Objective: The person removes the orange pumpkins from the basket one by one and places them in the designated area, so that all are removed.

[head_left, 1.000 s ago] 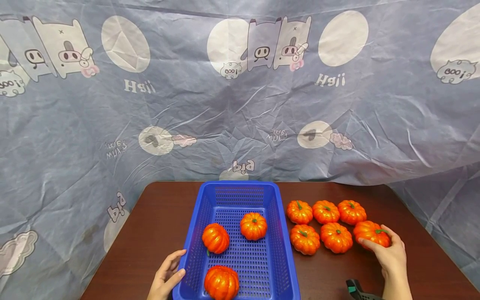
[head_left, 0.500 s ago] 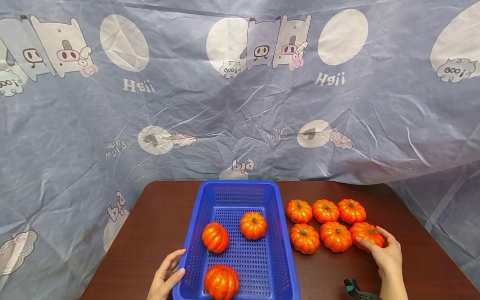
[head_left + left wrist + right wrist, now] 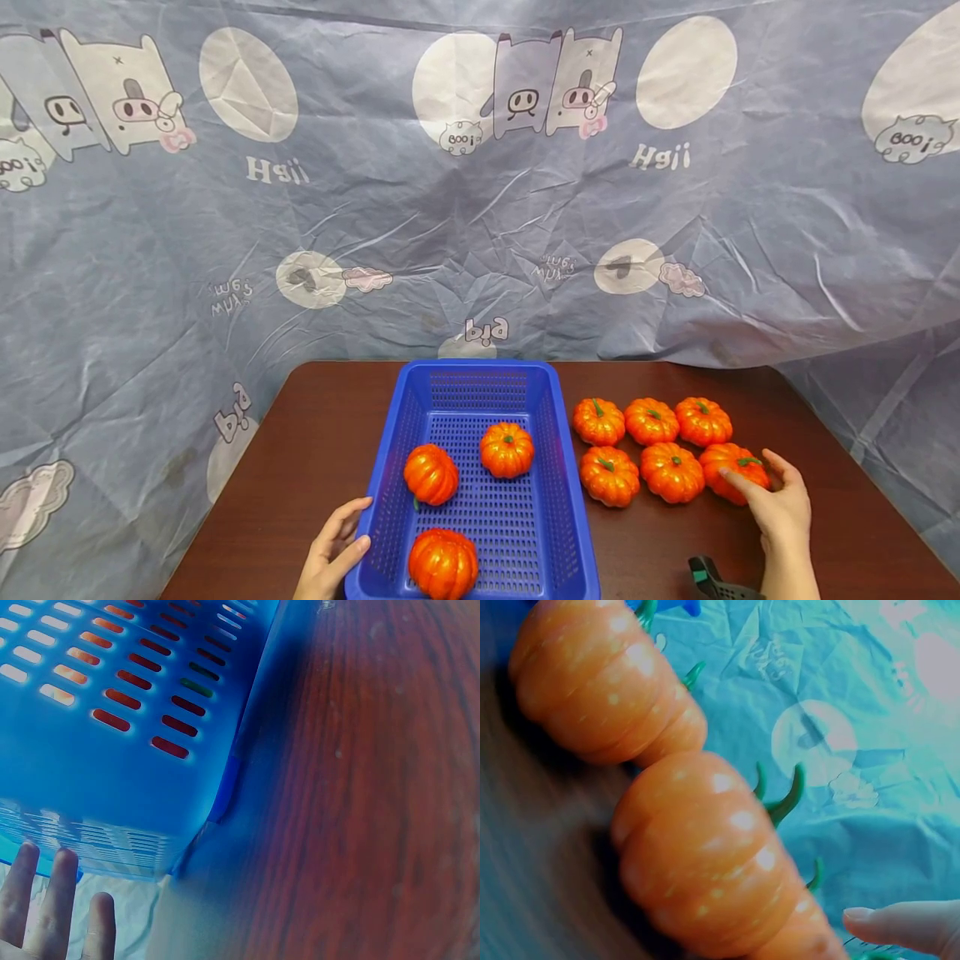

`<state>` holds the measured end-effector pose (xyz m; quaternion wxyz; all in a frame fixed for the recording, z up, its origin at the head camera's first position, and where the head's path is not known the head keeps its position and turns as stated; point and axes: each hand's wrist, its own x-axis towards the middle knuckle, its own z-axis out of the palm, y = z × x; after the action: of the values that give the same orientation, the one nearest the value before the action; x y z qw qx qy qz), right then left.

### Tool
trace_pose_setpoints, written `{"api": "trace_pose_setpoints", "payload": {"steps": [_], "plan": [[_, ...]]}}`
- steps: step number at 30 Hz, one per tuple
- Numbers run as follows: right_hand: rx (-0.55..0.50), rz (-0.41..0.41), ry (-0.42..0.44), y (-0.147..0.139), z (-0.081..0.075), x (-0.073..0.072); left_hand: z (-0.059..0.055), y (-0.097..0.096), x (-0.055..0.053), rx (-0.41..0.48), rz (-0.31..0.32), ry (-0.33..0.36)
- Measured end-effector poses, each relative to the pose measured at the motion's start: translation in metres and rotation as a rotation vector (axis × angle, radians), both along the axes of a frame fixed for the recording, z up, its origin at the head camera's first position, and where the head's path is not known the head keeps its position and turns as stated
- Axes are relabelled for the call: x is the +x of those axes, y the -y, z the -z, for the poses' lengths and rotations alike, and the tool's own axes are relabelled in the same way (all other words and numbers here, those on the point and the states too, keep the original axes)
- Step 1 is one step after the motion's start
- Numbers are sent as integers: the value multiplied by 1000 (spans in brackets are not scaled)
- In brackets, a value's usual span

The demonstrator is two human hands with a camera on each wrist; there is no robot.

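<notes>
A small glossy orange pumpkin (image 3: 732, 473) with a green stem sits at the near right end of two rows on the table. Around it my right hand (image 3: 783, 504) is spread, thumb overlapping its near side and the index finger off to its right. In the right wrist view one finger (image 3: 907, 927) shows apart from the pumpkins (image 3: 705, 855). My left hand (image 3: 333, 550) rests at the left side of a blue plastic basket (image 3: 480, 366), fingers extended along its slotted wall (image 3: 97, 769). Three pumpkins lie inside, one upright (image 3: 507, 451) and two tipped over (image 3: 431, 475).
Several more pumpkins (image 3: 672, 473) stand close together right of the basket. A black strap-like device (image 3: 712, 579) shows by my right wrist. Brown wooden table (image 3: 300, 450) extends on both sides, with a printed grey-blue cloth (image 3: 450, 225) hanging behind it.
The right hand carried its pumpkin slightly left against its neighbour, then loosened its fingers and drew back a little to the right. The left hand and basket stayed put.
</notes>
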<state>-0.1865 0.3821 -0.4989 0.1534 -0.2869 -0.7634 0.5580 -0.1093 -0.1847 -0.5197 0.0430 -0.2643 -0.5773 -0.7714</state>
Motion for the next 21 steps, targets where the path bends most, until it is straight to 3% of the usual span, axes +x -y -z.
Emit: {"api": "trace_pose_setpoints", "payload": {"steps": [5,9,12,16,21], "plan": [[85,67,2,1,-10,1,1,1,0,-18,-25,-1],[80,114,-22,9,-27,2,1,1,0,-17,-22,10],[24,113,-68,18,-42,3,0,1,0,-14,-13,16],[26,118,-143,26,-44,-1,-1,1,0,-14,-6,7],[33,61,-197,50,-62,-2,0,2,1,-12,4,33]]}}
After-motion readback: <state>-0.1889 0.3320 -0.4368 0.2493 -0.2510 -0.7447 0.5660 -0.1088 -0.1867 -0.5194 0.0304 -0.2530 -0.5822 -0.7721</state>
